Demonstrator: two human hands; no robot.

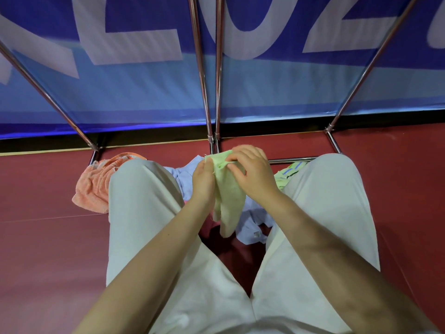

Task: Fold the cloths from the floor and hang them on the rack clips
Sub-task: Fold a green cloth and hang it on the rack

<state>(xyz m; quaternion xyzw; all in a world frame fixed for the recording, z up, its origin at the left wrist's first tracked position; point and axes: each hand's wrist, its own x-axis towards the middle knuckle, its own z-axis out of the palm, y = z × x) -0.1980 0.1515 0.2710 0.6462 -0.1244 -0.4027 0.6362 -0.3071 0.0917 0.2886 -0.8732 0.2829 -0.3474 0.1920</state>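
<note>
1. Held up between both hands above the floor [48, 237]: a pale green cloth [228, 198], gathered at its top edge and hanging down narrow between the knees.
2. Left hand [203, 179] closed on the cloth's upper left edge, thumb and fingers pinching the fabric.
3. Right hand [250, 169] curled over the top right of the same cloth, fingertips pressing into the fold just beside the left hand.
4. Below the green cloth, lying crumpled on the floor: a light blue cloth [250, 225], partly hidden by the legs in pale trousers [149, 213].
5. Off to the left, beside the left knee and touching the rack's foot: an orange cloth [94, 184], bunched up.
6. By the right knee: a bit of a yellow-green striped cloth [287, 173], mostly hidden.
7. Straight ahead: metal rack [207, 92] poles rising from the floor, in front of a blue banner [144, 88] with large pale letters. Rack clips out of view.
</note>
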